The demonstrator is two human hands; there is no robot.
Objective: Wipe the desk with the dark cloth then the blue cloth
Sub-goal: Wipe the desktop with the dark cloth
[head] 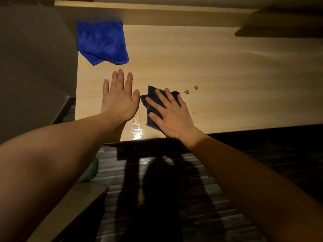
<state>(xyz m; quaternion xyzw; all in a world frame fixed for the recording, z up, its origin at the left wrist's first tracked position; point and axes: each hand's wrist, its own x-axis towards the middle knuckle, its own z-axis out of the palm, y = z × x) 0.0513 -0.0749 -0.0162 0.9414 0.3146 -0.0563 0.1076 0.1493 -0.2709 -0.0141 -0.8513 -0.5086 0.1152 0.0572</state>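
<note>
A light wooden desk point(218, 67) fills the upper half of the head view. My right hand point(170, 114) lies flat on a crumpled dark cloth point(153, 97), pressing it onto the desk near the front edge. Just left of that cloth, my left hand point(118, 98) rests flat on the bare desk with fingers spread and nothing in it. A bright blue cloth point(102, 41) lies folded at the far left corner of the desk, beyond my left hand. Small tan crumbs point(186, 91) sit on the desk right of the dark cloth.
A shelf edge point(272, 32) overhangs the desk at the far right. A wall point(35, 67) borders the desk's left side. Dark striped flooring point(201, 198) lies below the front edge, with a wooden piece of furniture point(73, 212) at lower left.
</note>
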